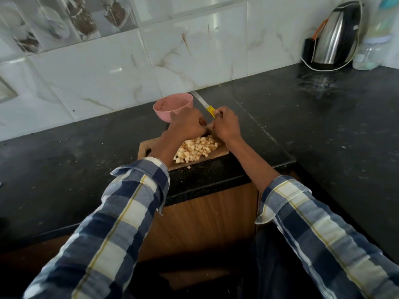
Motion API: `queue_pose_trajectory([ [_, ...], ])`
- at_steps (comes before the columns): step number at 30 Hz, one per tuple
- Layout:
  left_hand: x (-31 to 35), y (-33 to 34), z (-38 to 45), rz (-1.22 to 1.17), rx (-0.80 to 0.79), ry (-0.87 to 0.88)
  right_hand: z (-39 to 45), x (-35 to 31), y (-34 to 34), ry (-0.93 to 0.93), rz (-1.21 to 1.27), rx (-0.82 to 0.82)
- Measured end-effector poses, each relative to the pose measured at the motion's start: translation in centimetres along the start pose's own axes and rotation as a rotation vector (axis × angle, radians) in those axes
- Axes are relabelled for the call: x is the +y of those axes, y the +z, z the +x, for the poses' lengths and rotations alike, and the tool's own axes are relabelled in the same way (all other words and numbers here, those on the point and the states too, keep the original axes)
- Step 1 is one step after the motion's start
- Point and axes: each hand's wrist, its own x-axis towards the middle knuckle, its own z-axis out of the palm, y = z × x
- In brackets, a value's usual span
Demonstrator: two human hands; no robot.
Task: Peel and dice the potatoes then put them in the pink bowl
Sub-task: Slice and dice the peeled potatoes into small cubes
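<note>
A heap of pale diced potato (pixel 195 149) lies on a wooden cutting board (pixel 144 147) at the counter's front edge. Behind the board stands the pink bowl (pixel 172 106), close to the tiled wall; I see no potato in it. My right hand (pixel 226 124) is closed around the yellow handle of a knife (pixel 203 103), whose blade points away toward the wall. My left hand (pixel 187 124) hovers over the far end of the board with its fingers curled, just left of my right hand. What the left fingers hold is hidden.
The black counter (pixel 323 126) turns a corner and runs down my right side. A steel electric kettle (pixel 336 35) with its white cord and a plastic bottle (pixel 375 39) stand in the far right corner. Wooden cabinet doors (pixel 205 216) are below the counter edge.
</note>
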Motion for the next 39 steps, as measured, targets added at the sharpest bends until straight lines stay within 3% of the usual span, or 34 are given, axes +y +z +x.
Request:
queue_pose_trajectory([
  [14, 1.6, -0.2, 0.0, -0.181, 0.101, 0.069, 0.1, 0.2, 0.1, 0.014, -0.036, -0.001],
  [23, 0.7, 0.5, -0.4, -0.432, 0.189, 0.076, -0.3, -0.2, -0.2, 0.004, -0.020, 0.003],
  [31, -1.6, -1.1, -3.2, -0.692, 0.352, 0.005, -0.7, -1.1, -0.6, -0.008, -0.006, 0.009],
  [39, -7.9, -1.5, -9.6, -0.852, 0.489, -0.219, -2.6, -3.4, -1.3, -0.137, 0.101, -0.026],
])
